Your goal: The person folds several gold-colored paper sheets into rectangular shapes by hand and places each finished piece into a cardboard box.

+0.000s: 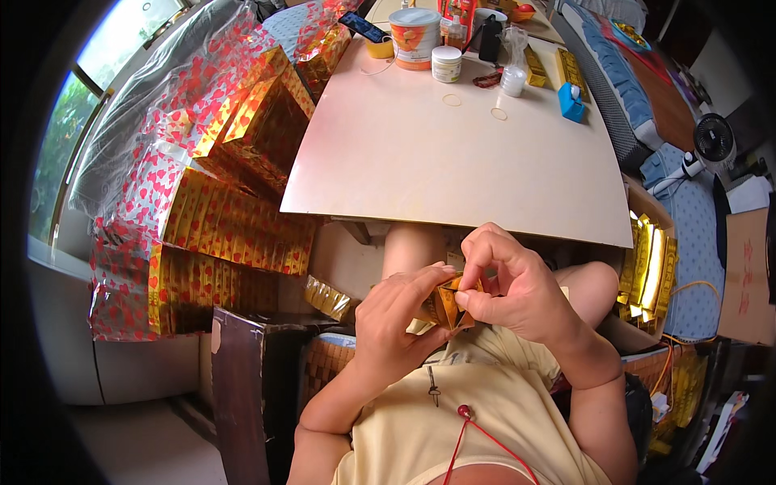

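Over my lap, my left hand (400, 312) grips a small gold foil paper box (447, 305) from its left side, thumb below and fingers on top. The box's near end stands partly unfolded, with flaps showing. My right hand (512, 285) pinches a flap at that end between thumb and forefinger. Part of the box is hidden behind my fingers. Both hands are just short of the near edge of a white table (461, 157).
Stacked gold boxes (236, 224) in heart-printed plastic film stand at left. A carton (633, 327) of gold packets (645, 267) is at right. On the table are a tin (415, 39), a white jar (447, 65), a blue tape dispenser (571, 102) and rubber bands (499, 114).
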A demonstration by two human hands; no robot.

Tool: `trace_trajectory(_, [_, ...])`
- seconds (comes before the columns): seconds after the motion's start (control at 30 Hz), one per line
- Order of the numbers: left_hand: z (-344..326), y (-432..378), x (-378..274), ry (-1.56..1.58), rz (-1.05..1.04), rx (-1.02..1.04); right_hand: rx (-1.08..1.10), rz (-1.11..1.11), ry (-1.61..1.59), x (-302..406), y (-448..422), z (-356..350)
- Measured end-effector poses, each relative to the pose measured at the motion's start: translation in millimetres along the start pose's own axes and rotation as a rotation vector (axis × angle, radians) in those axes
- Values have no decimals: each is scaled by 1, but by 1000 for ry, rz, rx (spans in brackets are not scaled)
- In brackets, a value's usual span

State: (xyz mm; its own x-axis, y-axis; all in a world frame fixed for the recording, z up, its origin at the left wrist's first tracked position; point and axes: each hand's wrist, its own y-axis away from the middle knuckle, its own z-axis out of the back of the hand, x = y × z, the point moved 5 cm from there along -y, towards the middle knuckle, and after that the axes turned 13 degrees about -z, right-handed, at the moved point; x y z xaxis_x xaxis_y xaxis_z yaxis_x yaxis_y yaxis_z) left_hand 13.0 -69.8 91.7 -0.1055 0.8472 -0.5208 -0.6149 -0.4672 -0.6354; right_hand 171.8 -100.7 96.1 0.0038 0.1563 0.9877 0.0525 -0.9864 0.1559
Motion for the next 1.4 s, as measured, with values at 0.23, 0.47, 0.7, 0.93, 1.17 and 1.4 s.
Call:
trace_trajectory(0.23, [6,-2,-4,-18,-68,2,31,61,-14,3,6,-2])
trace_trajectory(0.47, [9,-5,-5,-34,-114,31,57,54,-23,5,8,-2])
trace_trajectory(0.7, [7,-6,-2,-31,-101,45,55,56,-24,2,5,-1])
trace_trajectory(0.93, [9,-8,1,-53,-105,64,60,39,5,-1,0,0])
trace_trajectory(1.17, [9,-1,11,76,17,19,51,26,-41,-1,-1,0])
trace_trajectory(1.4, [10,1,10,29,2,24,21,60,16,-4,-5,-3])
